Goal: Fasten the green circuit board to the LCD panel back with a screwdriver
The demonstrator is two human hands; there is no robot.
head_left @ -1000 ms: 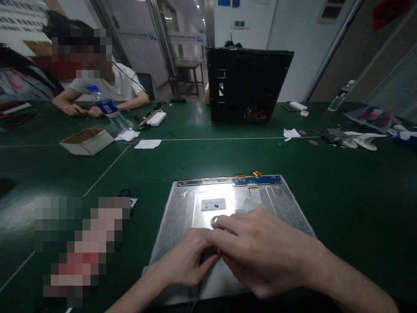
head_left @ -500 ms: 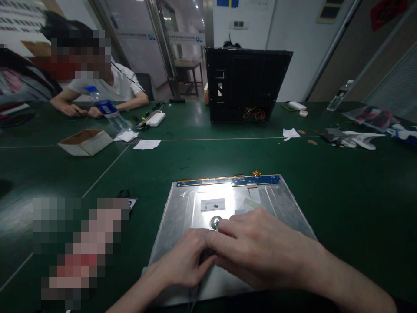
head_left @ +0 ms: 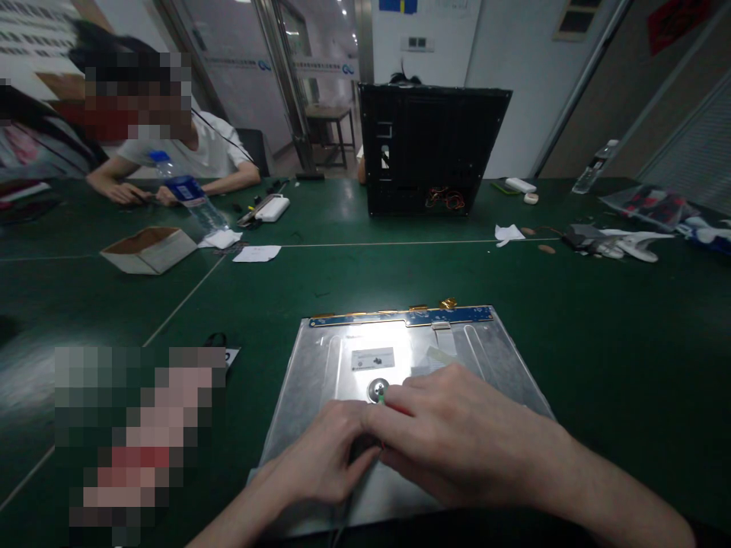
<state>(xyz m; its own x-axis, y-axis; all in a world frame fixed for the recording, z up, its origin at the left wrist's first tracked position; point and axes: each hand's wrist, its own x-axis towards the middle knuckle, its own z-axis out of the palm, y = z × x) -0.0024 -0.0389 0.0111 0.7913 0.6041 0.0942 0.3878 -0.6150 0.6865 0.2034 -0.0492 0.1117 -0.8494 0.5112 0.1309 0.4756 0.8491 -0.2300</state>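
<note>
A silvery metal-backed display panel [head_left: 308, 373] lies flat before me, with a blue circuit strip [head_left: 457, 314] along its far edge. Both my hands meet over its middle. My right hand [head_left: 451, 434] is closed, its fingertips pinching something small of which only bits of green and red show. Against it, my left hand [head_left: 325, 449] has its fingers curled, and what they grip is mostly hidden. A thin dark cable [head_left: 341, 517] hangs down below the left hand. Just beyond the fingertips sits a round metal disc [head_left: 378, 390] on the panel.
An upright black panel [head_left: 428, 144] with loose wires stands across the green table [head_left: 320, 274]. At left are an open box [head_left: 148, 251], a tilted water bottle [head_left: 188, 190] and a blurred-out item [head_left: 154, 426]. A person [head_left: 211, 152] sits at the far left. Gloves [head_left: 628, 245] lie right.
My hands stay at nearly the same place on the panel, with only a tiny shift at the fingertips. A little more green shows by the right fingertips.
</note>
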